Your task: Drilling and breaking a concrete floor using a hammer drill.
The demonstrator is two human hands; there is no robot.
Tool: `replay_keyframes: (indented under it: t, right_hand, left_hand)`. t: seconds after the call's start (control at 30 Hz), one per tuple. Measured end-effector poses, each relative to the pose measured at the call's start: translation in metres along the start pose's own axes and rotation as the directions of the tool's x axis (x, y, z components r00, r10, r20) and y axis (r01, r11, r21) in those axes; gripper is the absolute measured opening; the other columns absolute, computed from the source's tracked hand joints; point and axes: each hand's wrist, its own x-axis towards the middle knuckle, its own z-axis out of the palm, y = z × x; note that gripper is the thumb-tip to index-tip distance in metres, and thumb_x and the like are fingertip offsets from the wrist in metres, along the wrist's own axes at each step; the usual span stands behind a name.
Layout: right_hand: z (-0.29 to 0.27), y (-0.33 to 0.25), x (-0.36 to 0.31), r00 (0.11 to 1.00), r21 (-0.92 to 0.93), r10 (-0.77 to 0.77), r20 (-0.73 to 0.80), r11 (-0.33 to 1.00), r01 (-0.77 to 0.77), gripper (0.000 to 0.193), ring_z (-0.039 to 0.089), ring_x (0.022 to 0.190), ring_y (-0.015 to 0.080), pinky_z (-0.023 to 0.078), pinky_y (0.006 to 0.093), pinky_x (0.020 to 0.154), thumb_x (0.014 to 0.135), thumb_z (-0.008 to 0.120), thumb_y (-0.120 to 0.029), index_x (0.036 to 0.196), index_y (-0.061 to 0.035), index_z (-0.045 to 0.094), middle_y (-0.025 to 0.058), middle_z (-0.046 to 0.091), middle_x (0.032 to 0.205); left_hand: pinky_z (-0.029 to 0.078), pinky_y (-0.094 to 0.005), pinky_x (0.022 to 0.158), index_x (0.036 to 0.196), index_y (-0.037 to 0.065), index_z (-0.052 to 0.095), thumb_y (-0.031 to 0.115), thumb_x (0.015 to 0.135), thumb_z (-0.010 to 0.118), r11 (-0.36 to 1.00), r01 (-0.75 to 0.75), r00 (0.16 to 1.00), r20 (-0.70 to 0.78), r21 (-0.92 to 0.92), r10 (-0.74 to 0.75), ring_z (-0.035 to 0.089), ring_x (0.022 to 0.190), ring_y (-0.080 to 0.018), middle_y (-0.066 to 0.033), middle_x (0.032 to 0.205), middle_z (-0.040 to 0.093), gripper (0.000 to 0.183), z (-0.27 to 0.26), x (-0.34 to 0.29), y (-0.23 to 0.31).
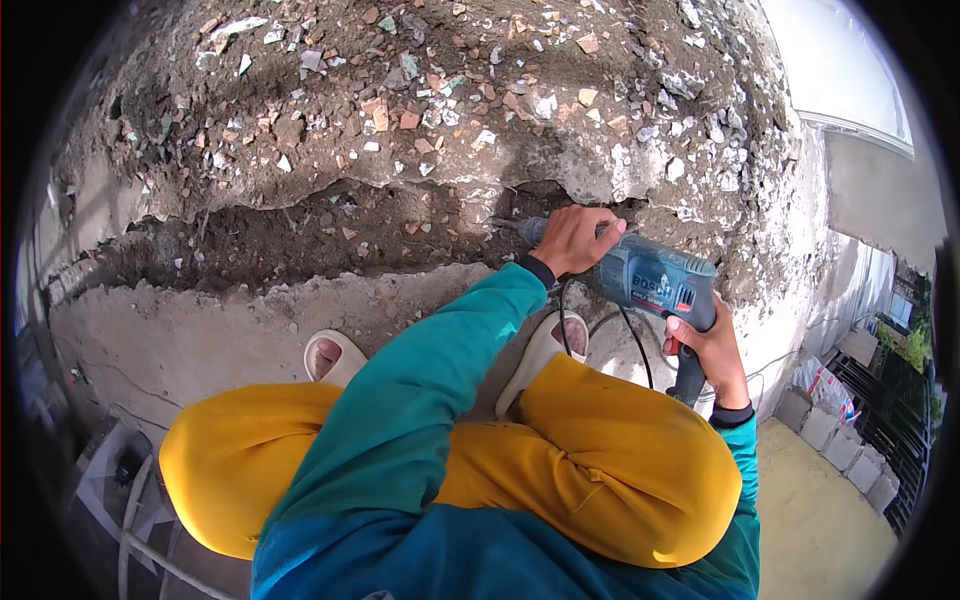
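Now, left hand (576,241): wraps the front of your blue, long-bodied power drill (655,280); steady it.
Right hand (712,346): round its black curved handle (688,380).
Thin black cable (638,342): keep clear.

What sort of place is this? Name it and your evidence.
Probably an outdoor construction or repair site: a rough trench, broken rubble strewn along it, and a blue power drill.

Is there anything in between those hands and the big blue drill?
No, nothing that shows. The left hand grips the front of the blue drill, and the right hand holds its rear handle. The black cable runs toward the yellow trousers, not between hands and drill.
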Motion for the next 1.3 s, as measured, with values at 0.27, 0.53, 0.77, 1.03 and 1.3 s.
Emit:
replay_keyframes:
  t: [0.27,0.53,0.77,1.03,1.3]
  right_hand:
    - [0.003,0.004,0.005,1.000,-0.110,-0.007,-0.027,0.994,0.004,0.033,0.059,0.054,0.0114,0.048,0.0259,0.047,0.076,0.076,0.002,0.102,0.0041,0.056,0.0061,0.063,0.075]
    - [0.006,-0.002,-0.002,0.999,0.061,0.047,0.009,0.997,-0.047,0.034,0.062,0.060,0.0161,0.051,0.0294,0.052,0.077,0.061,0.010,0.109,0.0051,0.050,0.0101,0.063,0.078]
    - [0.021,-0.037,-0.019,0.989,-0.110,-0.091,0.120,0.988,0.105,0.055,0.061,0.070,0.0162,0.051,0.0296,0.063,0.069,0.050,0.015,0.123,0.0058,0.044,0.0104,0.062,0.082]
    - [0.036,-0.055,-0.024,0.989,-0.318,-0.137,0.054,0.937,0.147,0.053,0.061,0.079,0.0144,0.050,0.0285,0.075,0.073,0.058,0.007,0.125,0.0029,0.048,0.0097,0.063,0.092]
    - [-0.002,-0.014,-0.012,0.971,-0.010,-0.169,0.172,0.985,0.173,0.050,0.062,0.076,0.0151,0.053,0.0276,0.067,0.072,0.060,0.008,0.121,0.0052,0.050,0.0122,0.063,0.091]
  left_hand:
    - [0.049,-0.0469,0.072,0.089,0.004,0.070,0.048,0.089,0.049,1.000,-0.008,0.999,-0.045,0.005,0.008,0.063,0.081,-0.0419,-0.0205,0.082,0.068,0.049,0.006,-0.001,-0.007]
    - [0.049,-0.0457,0.073,0.089,0.003,0.070,0.047,0.090,0.049,0.999,0.042,0.995,0.093,0.023,-0.044,0.063,0.081,-0.0419,-0.0215,0.083,0.068,0.049,-0.006,0.009,0.002]
    - [0.047,-0.0473,0.066,0.083,0.005,0.070,0.042,0.089,0.050,0.985,-0.062,0.984,-0.173,-0.160,0.034,0.063,0.071,-0.0403,-0.0189,0.072,0.066,0.042,-0.021,-0.014,-0.001]
    - [0.050,-0.0406,0.064,0.086,0.005,0.070,0.044,0.090,0.047,0.957,-0.156,0.962,-0.259,-0.243,0.091,0.066,0.070,-0.0359,-0.0142,0.075,0.068,0.045,-0.031,-0.022,0.000]
    - [0.049,-0.0458,0.068,0.085,0.006,0.070,0.038,0.088,0.053,0.979,-0.151,0.932,-0.350,-0.139,0.094,0.063,0.074,-0.0413,-0.0193,0.079,0.068,0.037,-0.010,-0.022,0.004]
